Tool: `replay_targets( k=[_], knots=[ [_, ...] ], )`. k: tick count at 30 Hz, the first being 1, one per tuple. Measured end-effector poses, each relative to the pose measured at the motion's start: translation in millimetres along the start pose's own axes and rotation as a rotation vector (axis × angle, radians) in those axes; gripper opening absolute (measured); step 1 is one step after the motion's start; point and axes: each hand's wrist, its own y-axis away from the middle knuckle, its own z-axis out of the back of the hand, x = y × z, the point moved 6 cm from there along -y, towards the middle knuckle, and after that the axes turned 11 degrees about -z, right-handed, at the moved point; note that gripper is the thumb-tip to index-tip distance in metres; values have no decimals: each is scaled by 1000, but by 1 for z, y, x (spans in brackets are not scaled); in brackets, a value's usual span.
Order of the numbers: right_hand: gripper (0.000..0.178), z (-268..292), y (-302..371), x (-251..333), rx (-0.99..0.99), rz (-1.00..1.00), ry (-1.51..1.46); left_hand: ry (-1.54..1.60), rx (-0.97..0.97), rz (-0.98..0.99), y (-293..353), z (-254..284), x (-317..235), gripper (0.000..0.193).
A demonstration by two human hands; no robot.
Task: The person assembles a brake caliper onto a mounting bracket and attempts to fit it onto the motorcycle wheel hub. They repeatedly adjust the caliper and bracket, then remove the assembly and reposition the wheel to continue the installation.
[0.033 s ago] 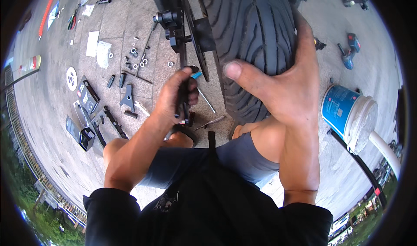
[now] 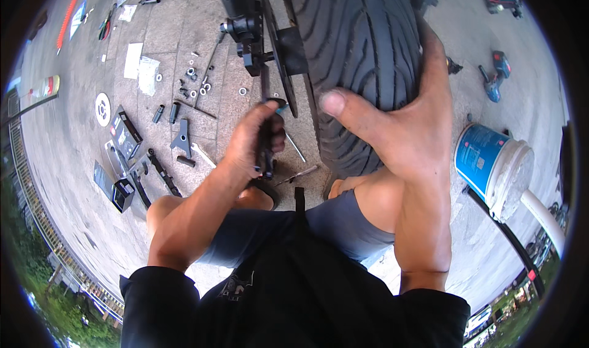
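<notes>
A wide black motorcycle-type tire (image 2: 362, 59) stands upright in front of me, with a brake disc (image 2: 285, 65) edge-on at its left. A black brake caliper (image 2: 248, 38) sits against the disc. My left hand (image 2: 254, 136) is closed around a dark tool (image 2: 266, 145) just below the caliper; its kind is unclear, its upper end reaching toward the caliper. My right hand (image 2: 408, 127) grips the tire, the thumb pressed on the tread and the fingers hidden round its right side.
Loose washers and bolts (image 2: 199, 81), a wrench (image 2: 204, 154), a dark bracket (image 2: 181, 140) and opened boxes (image 2: 126, 133) lie on the paving at left. To the right are a blue-and-white bucket (image 2: 491, 161) and a cordless drill (image 2: 496, 77).
My left hand and the dark tool have shifted slightly down and to the right. The right hand keeps its grip on the tire.
</notes>
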Motion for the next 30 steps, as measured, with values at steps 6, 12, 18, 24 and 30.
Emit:
replay_targets(
  k=[6,12,18,24,30],
  knots=[
    [95,-5,-3,-6,-41,76,79,-8,-40,-128,17,-7,15,25],
    [91,-4,-3,-6,-12,74,31,-1,-54,-113,27,0,10,34],
    [99,-5,-5,-3,-24,50,-10,86,-124,-217,15,10,-5,29],
    [98,-3,-7,-3,-2,67,31,226,-190,-206,-9,14,-18,31],
    [100,6,-6,-3,-4,64,71,245,-166,-305,-31,13,-41,35]
  ],
)
